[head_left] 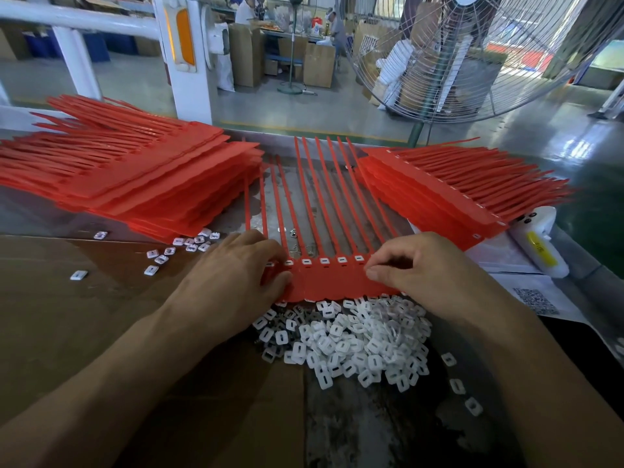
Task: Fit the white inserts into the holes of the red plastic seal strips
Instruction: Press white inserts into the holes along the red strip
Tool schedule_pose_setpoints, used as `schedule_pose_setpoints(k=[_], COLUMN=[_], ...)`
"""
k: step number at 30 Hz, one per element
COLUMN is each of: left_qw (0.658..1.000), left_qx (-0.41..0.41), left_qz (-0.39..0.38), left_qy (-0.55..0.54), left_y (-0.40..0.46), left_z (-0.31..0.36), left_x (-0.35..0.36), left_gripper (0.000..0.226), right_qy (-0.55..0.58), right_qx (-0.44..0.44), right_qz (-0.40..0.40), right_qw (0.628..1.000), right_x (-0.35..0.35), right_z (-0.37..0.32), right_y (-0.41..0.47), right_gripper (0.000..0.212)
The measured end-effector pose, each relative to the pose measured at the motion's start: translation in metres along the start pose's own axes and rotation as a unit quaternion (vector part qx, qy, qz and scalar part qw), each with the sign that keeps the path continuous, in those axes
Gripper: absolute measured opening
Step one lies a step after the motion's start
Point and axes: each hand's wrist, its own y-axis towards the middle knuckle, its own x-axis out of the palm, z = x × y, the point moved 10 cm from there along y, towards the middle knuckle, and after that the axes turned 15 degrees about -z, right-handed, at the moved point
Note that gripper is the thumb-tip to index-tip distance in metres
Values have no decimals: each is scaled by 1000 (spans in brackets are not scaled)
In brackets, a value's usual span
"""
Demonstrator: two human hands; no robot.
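A joined sheet of red seal strips [329,280] lies in front of me, its thin tails fanning away. White inserts [341,260] sit in several holes along its head row. My left hand [236,271] grips the sheet's left end, thumb on top and fingers curled over the row. My right hand [405,265] pinches the sheet's right end between thumb and curled fingers. A heap of loose white inserts [351,342] lies just below the sheet.
Stacks of red seal sheets lie at left [141,177] and right [449,194]. A few inserts [189,246] are scattered on the brown cardboard [84,315]. A white bottle [540,244] and printed paper [537,300] sit right. A large fan [472,55] stands beyond the table.
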Motion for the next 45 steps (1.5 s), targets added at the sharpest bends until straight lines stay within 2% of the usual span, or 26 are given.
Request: schedule_pose_setpoints(k=[4, 9, 15, 19, 24, 28, 36, 45], left_qw=[1000, 1000, 1000, 1000, 1000, 1000, 1000, 1000], left_qx=[-1, -1, -3, -3, -6, -7, -9, -7], left_qz=[2, 2, -4, -6, -10, -10, -12, -11], left_qy=[0, 1, -1, -1, -1, -2, -3, -5], left_y=[1, 0, 0, 0, -1, -1, -1, 0], left_z=[0, -1, -1, -1, -2, -2, -3, -3], left_x=[0, 0, 1, 2, 3, 2, 2, 2], left_gripper=[42, 41, 43, 43, 42, 41, 42, 41], right_qy=[0, 4, -14, -5, 125, 185, 174, 168], right_qx=[-40, -30, -20, -29, -51, -54, -66, -67], right_qz=[-110, -152, -150, -106, -9, 42, 97, 145], right_qw=[993, 988, 988, 994, 991, 980, 978, 973], right_x=[19, 28, 32, 25, 8, 0, -7, -18], right_z=[-14, -12, -11, -12, -9, -2, 3, 15], right_y=[-1, -3, 0, 1, 0, 0, 1, 2], right_gripper=[5, 9, 9, 8, 12, 15, 26, 22])
